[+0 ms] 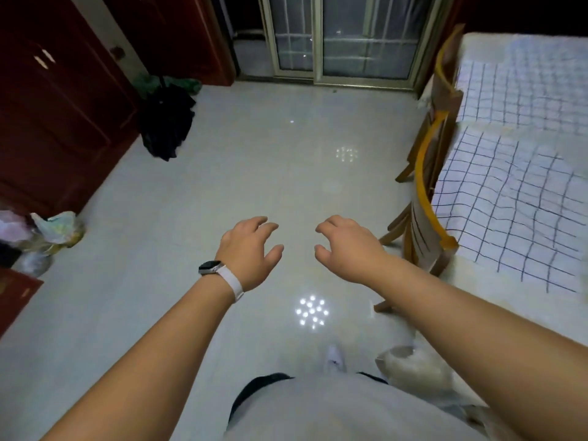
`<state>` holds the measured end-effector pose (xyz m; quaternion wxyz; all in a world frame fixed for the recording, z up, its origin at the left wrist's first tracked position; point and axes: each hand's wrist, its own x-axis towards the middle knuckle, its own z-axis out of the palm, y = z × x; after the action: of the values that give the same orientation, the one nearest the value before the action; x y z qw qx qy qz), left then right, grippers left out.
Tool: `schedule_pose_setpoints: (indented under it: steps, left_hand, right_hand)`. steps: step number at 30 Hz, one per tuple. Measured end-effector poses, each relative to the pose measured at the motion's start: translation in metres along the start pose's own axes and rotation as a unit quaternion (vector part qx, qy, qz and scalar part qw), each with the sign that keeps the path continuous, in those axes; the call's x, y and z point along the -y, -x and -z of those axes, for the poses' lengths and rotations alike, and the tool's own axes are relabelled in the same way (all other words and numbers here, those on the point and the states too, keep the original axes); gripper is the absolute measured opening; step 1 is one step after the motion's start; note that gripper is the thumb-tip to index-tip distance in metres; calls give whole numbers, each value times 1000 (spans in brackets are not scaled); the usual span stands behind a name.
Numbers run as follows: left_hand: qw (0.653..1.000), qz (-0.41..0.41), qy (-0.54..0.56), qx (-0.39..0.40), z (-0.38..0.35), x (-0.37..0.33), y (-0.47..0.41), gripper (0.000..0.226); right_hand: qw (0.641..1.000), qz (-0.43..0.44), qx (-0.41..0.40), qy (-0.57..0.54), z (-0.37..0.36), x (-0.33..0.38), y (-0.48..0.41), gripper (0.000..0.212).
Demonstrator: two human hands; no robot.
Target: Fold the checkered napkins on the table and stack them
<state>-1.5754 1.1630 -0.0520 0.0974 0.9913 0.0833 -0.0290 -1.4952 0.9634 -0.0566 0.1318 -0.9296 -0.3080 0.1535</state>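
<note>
Two white napkins with dark blue checks lie spread on the table (pixel 477 294) at the right: a near napkin (pixel 515 198) and a far napkin (pixel 521 90), both flat and a little wrinkled. My left hand (pixel 251 249), with a watch on its wrist, and my right hand (pixel 346 246) hang in the air over the floor at centre, well left of the table. Their fingers are loosely curled and hold nothing.
Two wooden chairs, a near chair (pixel 423 205) and a far chair (pixel 445 74), stand against the table's left edge. A dark red cabinet (pixel 57 106) lines the left wall, with plastic bags (pixel 54 230) and a black umbrella (pixel 167 122) by it. Glass doors (pixel 337 36) are ahead. A light-furred cat (pixel 413 367) sits by my feet.
</note>
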Motion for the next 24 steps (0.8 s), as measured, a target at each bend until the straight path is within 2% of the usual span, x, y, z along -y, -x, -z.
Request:
schedule_pose_setpoints:
  steps: [12, 24]
  left_hand:
    - [994, -102, 20, 37, -10, -8, -160, 48]
    - [979, -181, 44, 80, 4, 62, -365, 49]
  right_hand:
    - [993, -111, -2, -26, 40, -65, -83, 49]
    - [981, -195, 3, -10, 76, -61, -259, 47]
